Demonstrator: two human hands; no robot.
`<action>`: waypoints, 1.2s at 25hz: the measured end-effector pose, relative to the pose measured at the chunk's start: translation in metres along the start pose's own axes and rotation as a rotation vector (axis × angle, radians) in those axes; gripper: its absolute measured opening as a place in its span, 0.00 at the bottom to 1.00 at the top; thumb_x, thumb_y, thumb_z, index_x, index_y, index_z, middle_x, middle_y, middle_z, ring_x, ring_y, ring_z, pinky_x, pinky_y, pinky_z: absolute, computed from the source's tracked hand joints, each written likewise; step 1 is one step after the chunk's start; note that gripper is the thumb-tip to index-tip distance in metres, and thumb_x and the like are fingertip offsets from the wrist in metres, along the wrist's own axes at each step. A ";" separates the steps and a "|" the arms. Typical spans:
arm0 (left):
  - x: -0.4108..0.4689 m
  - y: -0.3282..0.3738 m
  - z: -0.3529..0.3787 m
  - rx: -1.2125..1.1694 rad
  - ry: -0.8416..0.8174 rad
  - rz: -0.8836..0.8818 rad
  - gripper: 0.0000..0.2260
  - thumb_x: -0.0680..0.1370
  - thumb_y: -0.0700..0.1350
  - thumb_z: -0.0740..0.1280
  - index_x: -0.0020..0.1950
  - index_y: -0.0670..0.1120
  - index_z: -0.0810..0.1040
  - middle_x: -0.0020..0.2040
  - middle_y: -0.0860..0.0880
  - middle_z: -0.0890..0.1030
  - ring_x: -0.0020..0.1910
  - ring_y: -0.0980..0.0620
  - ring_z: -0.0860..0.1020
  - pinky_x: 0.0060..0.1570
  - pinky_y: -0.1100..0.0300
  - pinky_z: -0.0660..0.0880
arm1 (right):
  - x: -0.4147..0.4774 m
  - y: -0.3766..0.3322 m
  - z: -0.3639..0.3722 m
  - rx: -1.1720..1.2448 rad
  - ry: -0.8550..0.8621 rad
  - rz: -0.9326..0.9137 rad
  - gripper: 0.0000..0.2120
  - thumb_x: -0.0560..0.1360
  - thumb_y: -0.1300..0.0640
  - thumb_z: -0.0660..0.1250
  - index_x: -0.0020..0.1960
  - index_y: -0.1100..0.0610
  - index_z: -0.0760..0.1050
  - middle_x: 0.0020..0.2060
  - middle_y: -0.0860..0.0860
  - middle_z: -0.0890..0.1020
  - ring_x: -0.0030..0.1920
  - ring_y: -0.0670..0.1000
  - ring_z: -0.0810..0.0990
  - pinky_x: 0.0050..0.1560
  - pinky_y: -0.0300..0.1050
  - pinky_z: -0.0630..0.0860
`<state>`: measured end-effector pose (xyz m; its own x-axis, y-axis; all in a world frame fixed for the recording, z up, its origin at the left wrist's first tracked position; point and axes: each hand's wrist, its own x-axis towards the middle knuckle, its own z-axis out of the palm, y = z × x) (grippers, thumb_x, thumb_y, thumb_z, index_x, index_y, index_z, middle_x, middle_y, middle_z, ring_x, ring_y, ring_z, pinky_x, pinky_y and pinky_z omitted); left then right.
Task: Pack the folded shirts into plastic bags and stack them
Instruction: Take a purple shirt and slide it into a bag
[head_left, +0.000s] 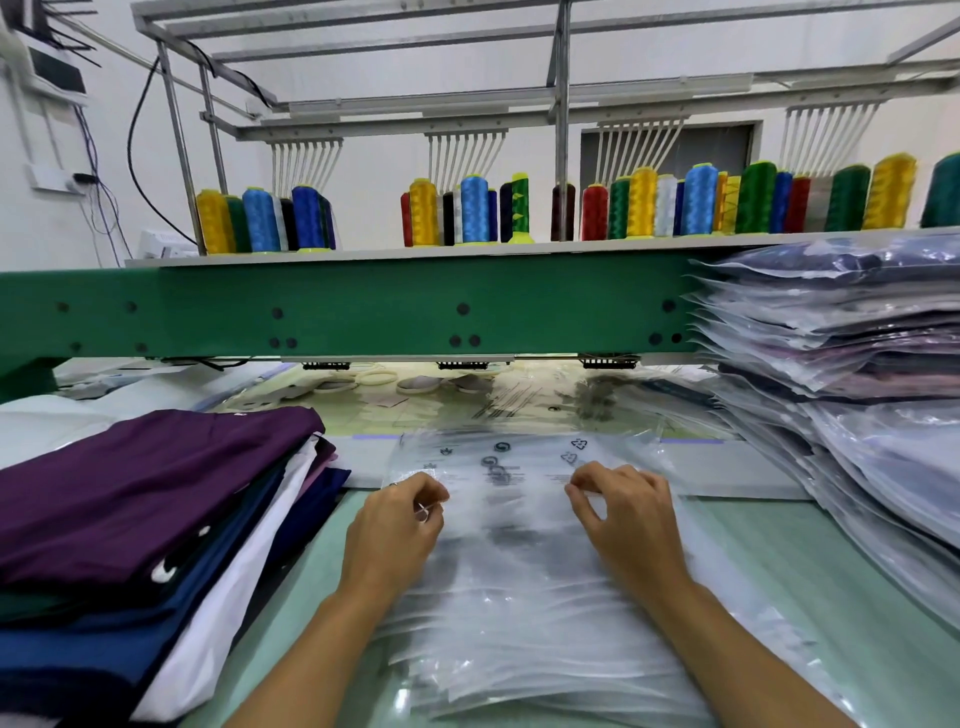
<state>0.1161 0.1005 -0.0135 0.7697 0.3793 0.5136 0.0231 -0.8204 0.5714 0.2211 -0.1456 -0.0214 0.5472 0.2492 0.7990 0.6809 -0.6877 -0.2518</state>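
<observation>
A pile of empty clear plastic bags (509, 597) lies on the table in front of me, printed symbols near its far end. My left hand (400, 525) pinches the top bag's edge at the left. My right hand (623, 509) pinches the same bag at the right. On the left sits a stack of folded shirts (145, 519), purple on top, with navy and white ones beneath. A tall stack of bagged shirts (852, 374) rises at the right.
The green beam of an embroidery machine (363, 306) crosses the table just beyond the bags. Several thread cones (472, 210) stand on the shelf above it. White hoops and scraps (374, 379) lie under the beam. Pale green table surface (810, 587) shows near the right.
</observation>
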 end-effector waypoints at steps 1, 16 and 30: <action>0.000 0.000 0.000 -0.003 -0.022 0.005 0.08 0.76 0.44 0.72 0.45 0.58 0.79 0.39 0.63 0.81 0.41 0.63 0.80 0.42 0.56 0.80 | 0.000 0.000 0.000 -0.017 -0.002 0.004 0.05 0.75 0.51 0.73 0.43 0.46 0.77 0.36 0.38 0.81 0.40 0.45 0.79 0.53 0.49 0.69; 0.004 -0.001 0.004 0.182 0.053 0.231 0.16 0.80 0.33 0.66 0.56 0.51 0.87 0.55 0.59 0.84 0.55 0.53 0.77 0.45 0.51 0.80 | -0.002 -0.003 0.001 -0.188 -0.371 -0.024 0.30 0.73 0.67 0.63 0.72 0.47 0.73 0.74 0.45 0.71 0.73 0.51 0.68 0.70 0.51 0.67; -0.003 0.014 -0.004 0.353 0.074 0.302 0.43 0.71 0.26 0.60 0.83 0.48 0.51 0.83 0.53 0.49 0.79 0.53 0.61 0.74 0.53 0.64 | 0.000 -0.017 -0.009 -0.280 -0.115 0.120 0.39 0.68 0.70 0.65 0.79 0.62 0.61 0.80 0.53 0.57 0.77 0.56 0.61 0.69 0.51 0.68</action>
<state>0.1120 0.0896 -0.0042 0.7277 0.1199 0.6754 0.0301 -0.9892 0.1432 0.2052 -0.1395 -0.0123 0.6781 0.2192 0.7015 0.4561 -0.8739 -0.1678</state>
